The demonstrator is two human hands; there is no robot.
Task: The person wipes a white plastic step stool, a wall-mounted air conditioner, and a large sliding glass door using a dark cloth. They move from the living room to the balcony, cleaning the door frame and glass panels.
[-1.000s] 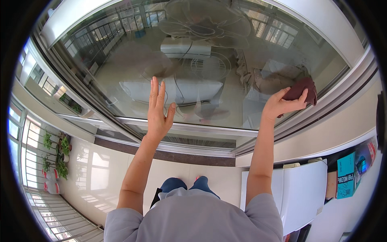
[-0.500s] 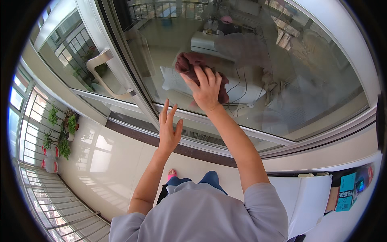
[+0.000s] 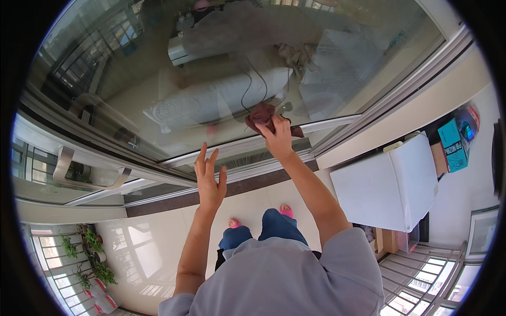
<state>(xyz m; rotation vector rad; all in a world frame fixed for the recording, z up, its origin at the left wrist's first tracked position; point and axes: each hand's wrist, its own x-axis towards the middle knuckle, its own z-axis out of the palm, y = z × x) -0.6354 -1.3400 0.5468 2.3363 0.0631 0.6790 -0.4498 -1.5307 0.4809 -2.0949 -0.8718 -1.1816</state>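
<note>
My right hand [image 3: 278,138] grips a bunched dark red cloth [image 3: 260,117] and presses it to the glass door pane [image 3: 211,79], low down just above the bottom frame rail [image 3: 327,123]. Part of the cloth hangs out to the right of the fingers. My left hand [image 3: 210,181] is raised in front of the lower rail, with its fingers spread and nothing in it. Whether its fingertips touch the door does not show. Through the pane, and mixed with reflections, appear a white cushion-like shape and dark cords.
A curved metal door handle [image 3: 87,176] sticks out at the left. To the right stands a white cabinet-like box [image 3: 387,181] with a teal box [image 3: 453,145] beyond it. Potted plants [image 3: 95,253] and large plastic bottles [image 3: 100,297] are at the lower left on the tiled floor [image 3: 137,253].
My right hand has brought the cloth down the glass to near the bottom rail. The view has turned toward the right. My left hand stays raised with spread fingers.
</note>
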